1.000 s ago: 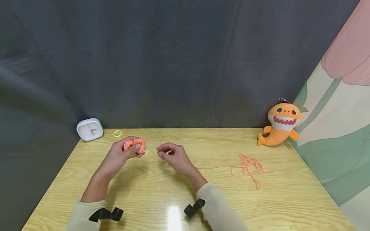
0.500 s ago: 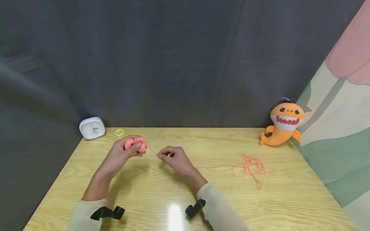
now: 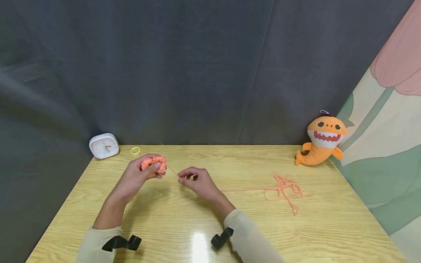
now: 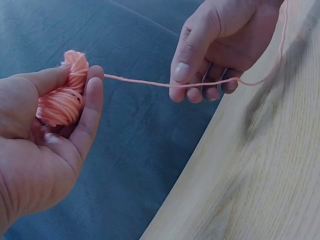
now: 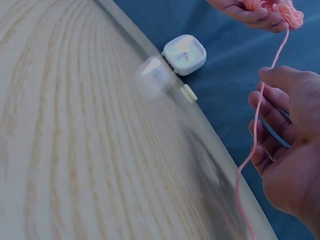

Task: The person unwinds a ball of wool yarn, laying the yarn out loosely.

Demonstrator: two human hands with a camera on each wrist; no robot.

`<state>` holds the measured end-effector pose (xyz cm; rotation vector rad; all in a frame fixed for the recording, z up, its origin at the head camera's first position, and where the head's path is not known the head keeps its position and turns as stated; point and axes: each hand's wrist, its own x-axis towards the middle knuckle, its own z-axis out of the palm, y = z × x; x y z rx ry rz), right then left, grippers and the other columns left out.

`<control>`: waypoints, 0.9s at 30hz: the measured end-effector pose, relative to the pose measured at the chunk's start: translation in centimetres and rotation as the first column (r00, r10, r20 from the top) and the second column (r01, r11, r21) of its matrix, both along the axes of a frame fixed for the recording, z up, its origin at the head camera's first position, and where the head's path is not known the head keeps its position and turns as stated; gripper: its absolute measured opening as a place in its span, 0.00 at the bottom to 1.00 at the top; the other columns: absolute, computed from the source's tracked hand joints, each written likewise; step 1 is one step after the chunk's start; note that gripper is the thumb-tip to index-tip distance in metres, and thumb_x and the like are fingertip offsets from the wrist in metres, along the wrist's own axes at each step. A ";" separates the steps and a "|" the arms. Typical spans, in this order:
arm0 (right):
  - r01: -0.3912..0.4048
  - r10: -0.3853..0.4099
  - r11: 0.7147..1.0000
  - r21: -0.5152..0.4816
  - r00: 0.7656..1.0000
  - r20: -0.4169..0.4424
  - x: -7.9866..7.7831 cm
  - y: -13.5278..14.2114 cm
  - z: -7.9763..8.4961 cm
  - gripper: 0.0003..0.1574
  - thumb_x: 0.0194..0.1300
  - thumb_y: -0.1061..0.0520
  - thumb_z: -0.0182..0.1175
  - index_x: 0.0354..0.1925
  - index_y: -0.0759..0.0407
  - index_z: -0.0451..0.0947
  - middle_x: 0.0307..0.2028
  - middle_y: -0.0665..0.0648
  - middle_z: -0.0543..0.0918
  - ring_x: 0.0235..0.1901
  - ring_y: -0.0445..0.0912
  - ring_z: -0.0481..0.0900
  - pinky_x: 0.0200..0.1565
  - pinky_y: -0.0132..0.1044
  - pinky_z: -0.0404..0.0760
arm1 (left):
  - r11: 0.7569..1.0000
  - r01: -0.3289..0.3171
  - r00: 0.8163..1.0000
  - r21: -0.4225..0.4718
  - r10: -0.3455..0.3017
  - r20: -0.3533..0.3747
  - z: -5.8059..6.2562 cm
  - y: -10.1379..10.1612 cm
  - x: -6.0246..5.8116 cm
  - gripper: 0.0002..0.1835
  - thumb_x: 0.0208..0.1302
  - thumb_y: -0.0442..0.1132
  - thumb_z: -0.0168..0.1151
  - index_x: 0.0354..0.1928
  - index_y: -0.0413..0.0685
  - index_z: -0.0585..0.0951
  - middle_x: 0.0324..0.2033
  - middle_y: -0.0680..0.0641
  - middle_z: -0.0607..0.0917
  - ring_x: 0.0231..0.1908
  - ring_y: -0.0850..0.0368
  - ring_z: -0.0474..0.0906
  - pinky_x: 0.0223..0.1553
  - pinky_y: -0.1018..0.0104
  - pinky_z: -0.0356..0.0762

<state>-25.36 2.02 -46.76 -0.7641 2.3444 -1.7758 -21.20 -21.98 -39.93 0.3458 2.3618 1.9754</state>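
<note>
A small wound bundle of coral yarn [image 3: 159,160] is gripped between the thumb and fingers of my left hand [image 3: 133,179], above the left half of the table. From it one strand [image 4: 135,81] runs taut to my right hand [image 3: 201,182], which pinches it between thumb and index finger. In the right wrist view the strand [image 5: 256,120] passes along the curled fingers and hangs down past them. On the table it leads to a loose tangle of the same yarn [image 3: 284,186] at the right.
A white clock [image 3: 104,145] stands at the table's back left corner, with a yellow ring [image 3: 135,150] beside it. An orange shark plush [image 3: 320,142] sits at the back right. Behind the wooden table [image 3: 250,233] hangs a dark curtain [image 3: 197,73].
My right hand has dropped slightly and now pinches the strand with the fingertips closer together. The left hand still holds the yarn bundle in nearly the same spot.
</note>
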 end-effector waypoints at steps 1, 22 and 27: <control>0.000 0.000 1.000 0.001 1.000 0.002 0.0 -0.1 0.0 0.11 0.70 0.56 0.68 0.47 0.61 0.88 0.41 0.58 0.90 0.39 0.40 0.78 0.40 0.29 0.73 | 1.000 0.001 1.000 0.001 -0.001 -0.002 0.0 0.0 0.0 0.24 0.77 0.42 0.59 0.66 0.33 0.73 0.46 0.57 0.86 0.44 0.64 0.85 0.49 0.69 0.87; 0.086 -0.087 0.988 -0.127 0.996 -0.003 0.5 6.6 3.2 0.11 0.72 0.56 0.65 0.47 0.62 0.87 0.44 0.63 0.88 0.38 0.45 0.81 0.41 0.31 0.82 | 1.000 -0.028 1.000 0.006 0.028 -0.009 0.0 -0.2 0.0 0.24 0.76 0.41 0.61 0.64 0.31 0.73 0.44 0.57 0.85 0.44 0.64 0.85 0.48 0.69 0.87; 0.091 -0.094 0.986 -0.142 0.995 -0.013 0.8 8.2 4.0 0.14 0.73 0.56 0.64 0.48 0.66 0.86 0.46 0.66 0.87 0.40 0.42 0.83 0.45 0.34 0.84 | 1.000 -0.030 0.999 0.005 0.030 -0.013 -0.1 -0.3 0.1 0.23 0.76 0.41 0.61 0.63 0.31 0.73 0.43 0.58 0.85 0.43 0.65 0.86 0.48 0.69 0.87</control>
